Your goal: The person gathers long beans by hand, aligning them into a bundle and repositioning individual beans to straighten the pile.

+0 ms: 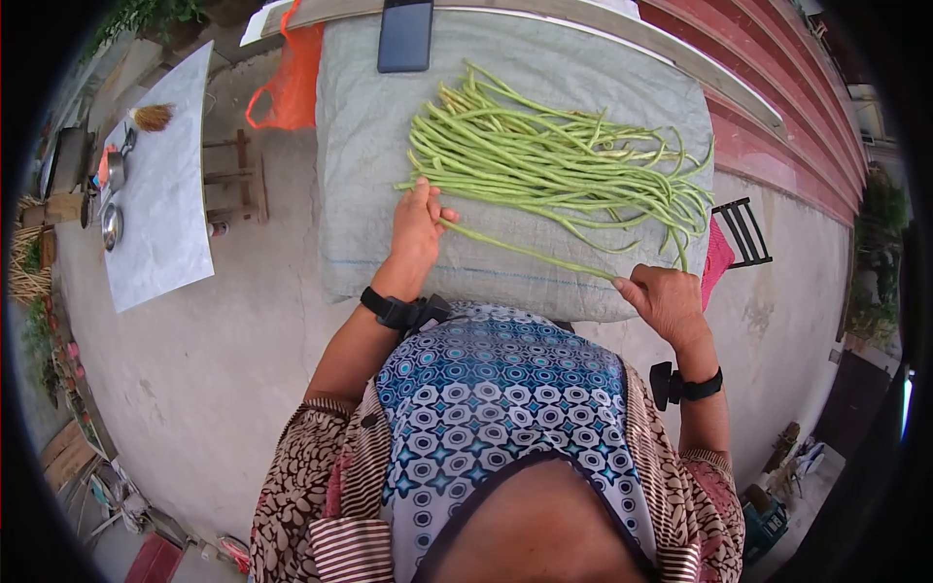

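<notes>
A heap of long green beans (564, 165) lies spread on a grey woven sack (369, 146) in front of me. One single long bean (530, 253) is stretched between my hands. My left hand (418, 228) pinches its left end by the near edge of the heap. My right hand (661, 296) grips its right end near the sack's front edge. Each wrist wears a black band.
A dark phone (404, 35) lies at the sack's far edge. An orange plastic bag (287, 83) hangs to the left of it. A white table (165, 185) with metal bowls stands further left on the concrete floor. A black rack (746, 231) is at the right.
</notes>
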A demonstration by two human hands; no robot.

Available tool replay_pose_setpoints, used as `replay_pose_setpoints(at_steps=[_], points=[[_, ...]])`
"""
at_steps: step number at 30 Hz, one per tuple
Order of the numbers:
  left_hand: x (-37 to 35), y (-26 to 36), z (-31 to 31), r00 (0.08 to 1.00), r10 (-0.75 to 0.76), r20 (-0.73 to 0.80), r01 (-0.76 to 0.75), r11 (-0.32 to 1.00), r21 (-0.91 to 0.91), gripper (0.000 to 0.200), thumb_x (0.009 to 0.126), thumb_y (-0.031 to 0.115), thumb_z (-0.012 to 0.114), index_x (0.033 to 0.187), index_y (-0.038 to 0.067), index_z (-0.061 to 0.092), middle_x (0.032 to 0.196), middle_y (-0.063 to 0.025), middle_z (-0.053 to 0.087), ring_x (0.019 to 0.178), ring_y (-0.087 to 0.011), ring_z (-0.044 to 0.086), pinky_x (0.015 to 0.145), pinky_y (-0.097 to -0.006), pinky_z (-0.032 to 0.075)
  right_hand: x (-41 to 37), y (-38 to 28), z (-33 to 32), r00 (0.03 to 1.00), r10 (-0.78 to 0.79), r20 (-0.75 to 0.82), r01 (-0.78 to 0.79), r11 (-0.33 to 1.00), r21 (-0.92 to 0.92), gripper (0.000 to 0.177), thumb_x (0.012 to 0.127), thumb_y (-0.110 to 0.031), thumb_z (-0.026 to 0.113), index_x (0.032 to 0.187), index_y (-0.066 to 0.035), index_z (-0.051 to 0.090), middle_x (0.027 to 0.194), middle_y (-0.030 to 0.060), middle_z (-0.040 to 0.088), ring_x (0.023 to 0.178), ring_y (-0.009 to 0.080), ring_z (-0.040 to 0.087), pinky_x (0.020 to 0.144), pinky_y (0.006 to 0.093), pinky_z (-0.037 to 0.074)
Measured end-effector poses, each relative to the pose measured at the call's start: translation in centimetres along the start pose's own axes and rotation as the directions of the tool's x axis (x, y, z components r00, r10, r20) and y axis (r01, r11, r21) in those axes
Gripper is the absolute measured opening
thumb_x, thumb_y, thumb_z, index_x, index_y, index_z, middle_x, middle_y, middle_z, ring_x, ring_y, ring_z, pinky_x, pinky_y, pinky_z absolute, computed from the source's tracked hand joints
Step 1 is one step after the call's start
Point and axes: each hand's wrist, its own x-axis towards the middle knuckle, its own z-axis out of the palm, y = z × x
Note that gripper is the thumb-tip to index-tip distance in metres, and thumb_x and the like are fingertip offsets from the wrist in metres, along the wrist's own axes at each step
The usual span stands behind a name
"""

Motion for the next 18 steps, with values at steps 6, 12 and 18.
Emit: replay_pose_setpoints(at_steps=[6, 12, 18], points=[[0.4, 0.1, -0.8, 0.999, -0.02, 0.045, 0.019, 1.0, 0.009, 0.034, 0.101, 0.039, 0.044, 0.098, 0.006, 0.051, 0.061, 0.0014, 0.044, 0.065, -0.017, 0.06, 0.061, -0.0316, 0.046, -0.5, 5.8, -1.1, 0.945, 0.315, 0.091, -0.293, 0.936, -0.195, 0.06, 0.094, -0.059, 0.042, 0.069, -0.009, 0.064, 0.063, 0.0147, 0.063, 0.065, 0.0346, 0.064, 0.061, 0.0474, 0.047], [-0.4, 1.3, -1.3, 0.987, -0.124, 0.102, 0.13, 0.99, -0.049, 0.037, 0.102, 0.033, 0.043, 0.109, -0.002, 0.05, 0.086, -0.0093, 0.056, 0.085, -0.0244, 0.063, 0.079, -0.0371, 0.054, 2.5, 4.1, 2.4, 0.976, 0.038, -0.215, -0.05, 0.997, -0.052, 0.016, 0.079, -0.02, 0.071, 0.09, -0.01, 0.065, 0.089, 0.0068, 0.062, 0.088, 0.0277, 0.061, 0.075, 0.0404, 0.047], [-2.1, 2.0, -1.5, 0.988, -0.094, 0.122, 0.098, 0.995, -0.02, 0.038, 0.101, 0.028, 0.046, 0.121, -0.003, 0.049, 0.118, -0.0187, 0.057, 0.102, -0.0251, 0.061, 0.089, -0.0383, 0.053, 9.7, -8.6, 5.2, 0.851, -0.303, -0.43, 0.406, 0.898, 0.17, 0.034, 0.073, -0.015, 0.072, 0.106, -0.012, 0.064, 0.101, 0.006, 0.061, 0.094, 0.0261, 0.057, 0.08, 0.0377, 0.046]])
